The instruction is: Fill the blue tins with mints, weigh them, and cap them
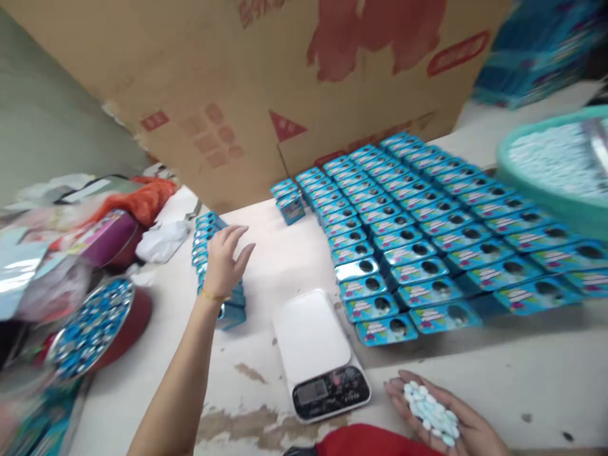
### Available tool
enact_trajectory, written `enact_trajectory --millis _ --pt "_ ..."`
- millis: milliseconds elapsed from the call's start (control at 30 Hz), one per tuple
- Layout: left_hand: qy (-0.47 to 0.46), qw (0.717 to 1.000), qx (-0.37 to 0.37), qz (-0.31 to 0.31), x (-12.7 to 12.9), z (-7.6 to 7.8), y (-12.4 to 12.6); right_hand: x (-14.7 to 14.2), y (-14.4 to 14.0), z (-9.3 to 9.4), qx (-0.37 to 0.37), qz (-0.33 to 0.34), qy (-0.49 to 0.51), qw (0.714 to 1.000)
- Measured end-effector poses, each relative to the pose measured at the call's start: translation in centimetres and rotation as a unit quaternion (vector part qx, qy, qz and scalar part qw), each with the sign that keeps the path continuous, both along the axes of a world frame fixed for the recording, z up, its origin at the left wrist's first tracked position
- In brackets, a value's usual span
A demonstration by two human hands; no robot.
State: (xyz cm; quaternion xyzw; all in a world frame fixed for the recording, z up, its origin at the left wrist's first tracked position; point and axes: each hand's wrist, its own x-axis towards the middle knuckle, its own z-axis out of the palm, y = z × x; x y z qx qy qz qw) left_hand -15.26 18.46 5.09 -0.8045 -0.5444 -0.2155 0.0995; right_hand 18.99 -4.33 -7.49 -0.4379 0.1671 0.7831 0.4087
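Observation:
My right hand [465, 418] is palm up near the front edge, cupped under a small heap of pale white-blue tablets [431, 413]. Above a short row of small blue tins [232, 315] on the left, my left hand [227, 261] reaches forward with fingers and thumb apart, nothing visible in it. It covers part of that row; whether it touches a tin I cannot tell. Between my hands lies a white digital scale [311, 335], its pan bare and its dark control panel towards me.
Several rows of blue tins with dark round openings [408, 234] fill the right side. A green basin [546, 202] of pale tablets stands far right. A red bowl [137, 316] of blue-and-silver pieces sits left. A large cardboard box [237, 82] blocks the back.

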Motion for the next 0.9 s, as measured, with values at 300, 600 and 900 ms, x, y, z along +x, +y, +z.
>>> enact_trajectory --millis 300,600,900 --pt "0.093 0.982 -0.097 0.131 -7.4 -4.0 -17.4 -2.1 -1.5 3.1 -0.009 0.058 -0.009 0.998" --pt "0.104 0.989 -0.071 0.075 -1.9 -2.0 -16.2 -3.0 -2.2 4.4 0.031 0.048 0.037 0.998" --pt "0.136 0.974 -0.122 -0.135 9.6 -0.6 -14.8 -2.8 -2.1 4.4 0.053 0.034 0.051 0.997"
